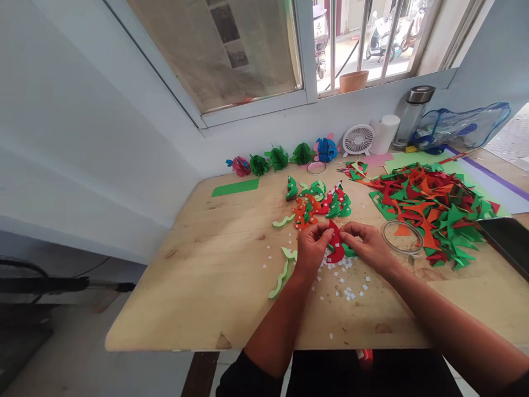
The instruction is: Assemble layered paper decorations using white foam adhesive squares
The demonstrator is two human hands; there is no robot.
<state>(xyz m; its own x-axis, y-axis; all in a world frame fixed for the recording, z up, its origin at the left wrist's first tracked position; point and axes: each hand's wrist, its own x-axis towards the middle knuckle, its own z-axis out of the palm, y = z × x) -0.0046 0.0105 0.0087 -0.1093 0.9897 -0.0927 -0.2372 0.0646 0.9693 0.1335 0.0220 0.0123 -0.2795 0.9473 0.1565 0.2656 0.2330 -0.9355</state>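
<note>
Over the middle of the table, my left hand point(313, 247) pinches a curved red paper cutout point(337, 253) with small white squares on it. My right hand point(367, 245) is closed at the cutout's right edge, thumb and finger together; what lies between them is too small to make out. Just beneath is a green paper piece point(349, 251), partly hidden. Many small white squares point(349, 294) lie scattered around my hands. Beyond them are stacked orange cutouts point(306, 212), green cutouts point(341, 207) and red cutouts point(326, 204). Pale green wavy strips point(281, 280) lie by my left forearm.
A large heap of red, orange and green scraps point(430, 204) covers the right side, with a ring-shaped roll point(403, 237) and a phone point(504, 240) beside it. Folded paper figures point(276, 158), a small fan point(358, 139) and a bottle point(413, 118) line the wall.
</note>
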